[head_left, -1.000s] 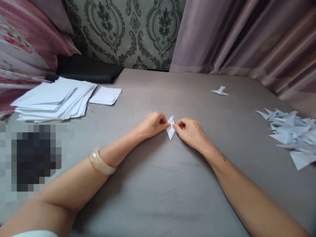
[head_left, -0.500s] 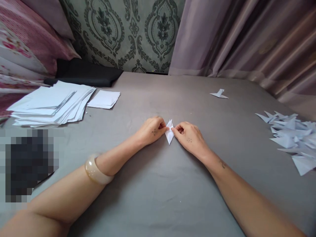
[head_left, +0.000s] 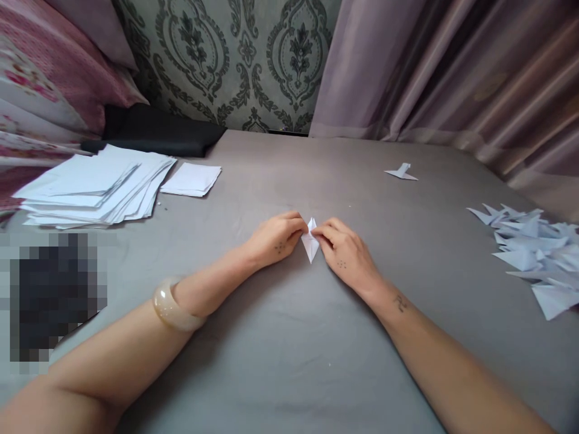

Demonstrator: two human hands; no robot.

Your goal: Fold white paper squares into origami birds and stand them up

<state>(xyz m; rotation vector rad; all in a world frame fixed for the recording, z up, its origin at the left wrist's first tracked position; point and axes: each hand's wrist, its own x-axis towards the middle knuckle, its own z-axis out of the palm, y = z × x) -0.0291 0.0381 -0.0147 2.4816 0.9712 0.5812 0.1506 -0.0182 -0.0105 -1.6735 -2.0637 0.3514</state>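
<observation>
A small white folded paper (head_left: 310,246), shaped like a narrow diamond, lies on the grey cloth in the middle of the view, one point toward me. My left hand (head_left: 281,238) pinches its left edge between thumb and fingers. From the other side, my right hand (head_left: 346,250) has its fingertips closed on the paper's right edge and upper part. The fingertips cover some of the upper folds, so their exact layer is hidden.
Large white sheets (head_left: 94,187) and a smaller square stack (head_left: 192,179) lie at the left, before a black cloth (head_left: 154,132). One folded paper bird (head_left: 402,172) sits back right; a pile of folded paper birds (head_left: 536,241) lies far right. A blurred dark object (head_left: 56,295) is near left.
My right fingers have shifted slightly up and left across the folded paper, and that hand has turned a little. My left hand stays at the left edge.
</observation>
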